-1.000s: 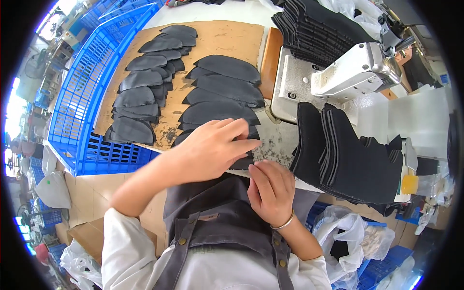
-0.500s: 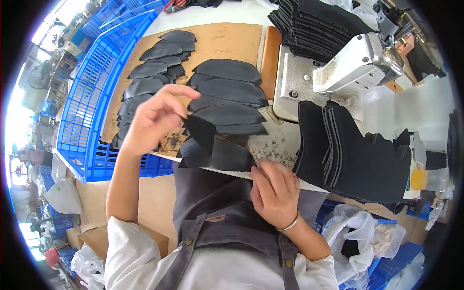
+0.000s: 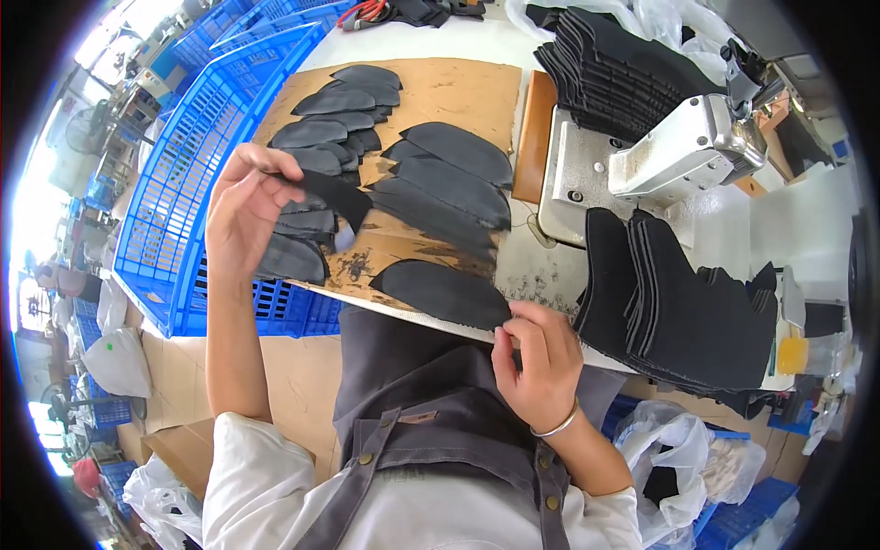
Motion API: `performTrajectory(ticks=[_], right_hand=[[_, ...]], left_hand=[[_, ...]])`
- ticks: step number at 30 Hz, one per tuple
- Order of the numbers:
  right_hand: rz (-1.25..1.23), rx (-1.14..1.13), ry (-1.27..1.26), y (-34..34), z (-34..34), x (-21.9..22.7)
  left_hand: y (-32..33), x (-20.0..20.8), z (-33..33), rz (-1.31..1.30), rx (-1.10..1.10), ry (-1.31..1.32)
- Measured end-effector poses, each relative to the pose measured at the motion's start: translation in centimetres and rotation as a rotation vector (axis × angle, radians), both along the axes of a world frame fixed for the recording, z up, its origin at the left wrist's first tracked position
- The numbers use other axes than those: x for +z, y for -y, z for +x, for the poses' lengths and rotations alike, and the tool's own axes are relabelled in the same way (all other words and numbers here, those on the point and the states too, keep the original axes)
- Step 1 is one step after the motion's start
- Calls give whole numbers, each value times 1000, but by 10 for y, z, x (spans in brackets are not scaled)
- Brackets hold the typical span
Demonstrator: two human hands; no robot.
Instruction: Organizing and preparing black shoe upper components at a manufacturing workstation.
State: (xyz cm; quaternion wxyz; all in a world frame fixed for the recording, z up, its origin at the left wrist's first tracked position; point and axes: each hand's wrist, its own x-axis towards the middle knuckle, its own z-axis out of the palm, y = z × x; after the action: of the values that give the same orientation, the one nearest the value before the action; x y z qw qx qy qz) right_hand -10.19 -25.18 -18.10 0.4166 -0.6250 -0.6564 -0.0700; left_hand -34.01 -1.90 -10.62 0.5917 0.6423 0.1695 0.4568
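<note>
My left hand [image 3: 246,215] is closed, thumb and fingers pinching one end of a thin black flap [image 3: 337,197]. That flap hangs to the right in the air, partly covering the left row of dark cut pieces; a pale patch shows near its lower end. Over at the table's front edge, my right hand [image 3: 543,357] pinches the right tip of a black leaf-shaped piece [image 3: 445,289], which lies flat on the brown board [image 3: 458,82]. Behind it, several more leaf-shaped pieces [image 3: 454,188] overlap in a row.
A blue plastic crate [image 3: 183,165] stands along the board's left side. To the right are a white sewing machine [image 3: 674,137], a stack of black pieces [image 3: 632,69] behind it, and a pile of black panels [image 3: 687,312] near the front. Red-handled scissors [image 3: 367,11] lie at the back.
My left hand has moved left with the black flap, away from the front leaf-shaped piece it had been crossing. My right hand stays at that piece's right tip. The whole view has shifted slightly.
</note>
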Motion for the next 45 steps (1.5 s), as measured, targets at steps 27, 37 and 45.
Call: performTrajectory(ticks=[27, 37, 45], right_hand=[[-169, 940, -1028, -21, -25, 67], [-393, 0, -567, 99, 110, 150], [-680, -94, -877, 120, 187, 166]], left_hand=[[86, 56, 45, 254, -540, 29], [118, 79, 197, 369, -782, -540], [156, 69, 276, 349, -879, -741]])
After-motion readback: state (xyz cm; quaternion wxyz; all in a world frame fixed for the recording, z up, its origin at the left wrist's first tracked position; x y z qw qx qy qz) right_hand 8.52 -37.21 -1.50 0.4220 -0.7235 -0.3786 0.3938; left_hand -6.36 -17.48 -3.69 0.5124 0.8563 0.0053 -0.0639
